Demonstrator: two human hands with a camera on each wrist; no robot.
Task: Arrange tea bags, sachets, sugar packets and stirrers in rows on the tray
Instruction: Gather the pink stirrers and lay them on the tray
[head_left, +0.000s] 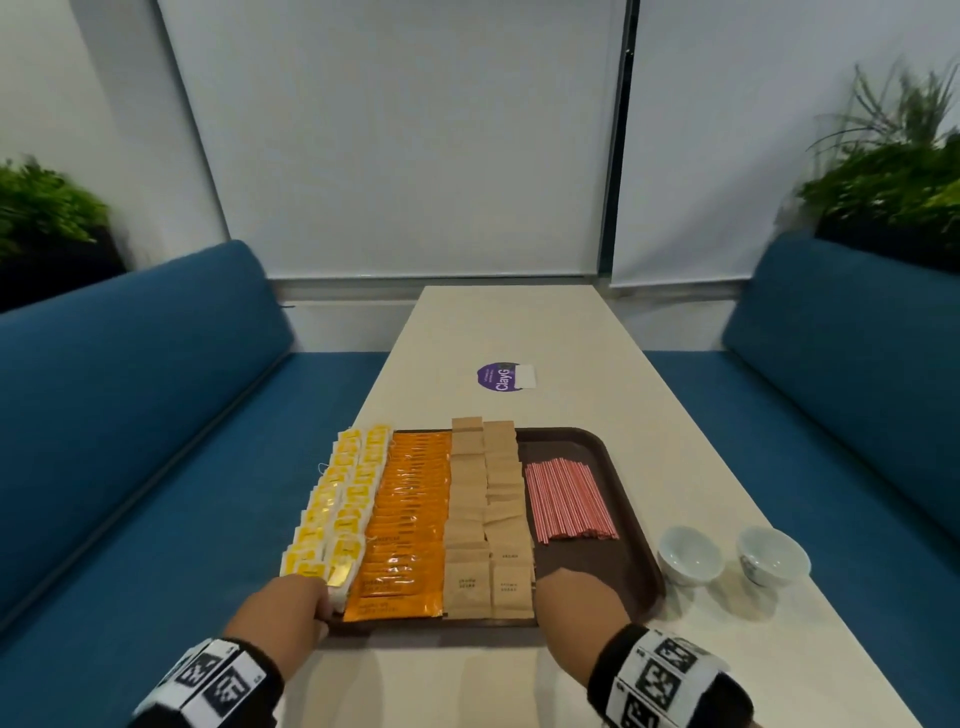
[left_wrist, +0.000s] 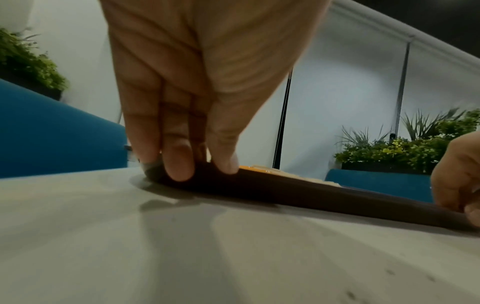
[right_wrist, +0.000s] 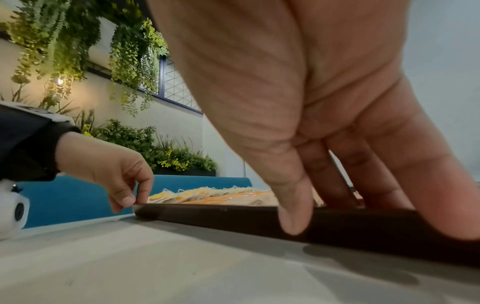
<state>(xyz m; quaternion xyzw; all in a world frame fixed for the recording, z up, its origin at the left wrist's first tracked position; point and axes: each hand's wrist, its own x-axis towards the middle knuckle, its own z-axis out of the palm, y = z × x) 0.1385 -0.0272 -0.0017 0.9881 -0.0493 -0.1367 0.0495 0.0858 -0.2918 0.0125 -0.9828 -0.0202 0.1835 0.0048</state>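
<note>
Both hands (head_left: 283, 605) (head_left: 576, 603), fingers (left_wrist: 179, 164) pinching the near rim of the filled tray (head_left: 631, 525)

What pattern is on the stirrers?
Red and white stripes on the stirrers, clearest in the head view.

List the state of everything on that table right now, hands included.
Tray: flat on table, both hands at its near rim.
Tea bags: two rows, far left.
Orange sachets: one overlapped row.
Brown sugar packets: two rows.
Stirrers: bundled side by side, right.
Two cups: upright, off the tray.
Left hand: pinching the rim.
Right hand: gripping the rim.
</note>
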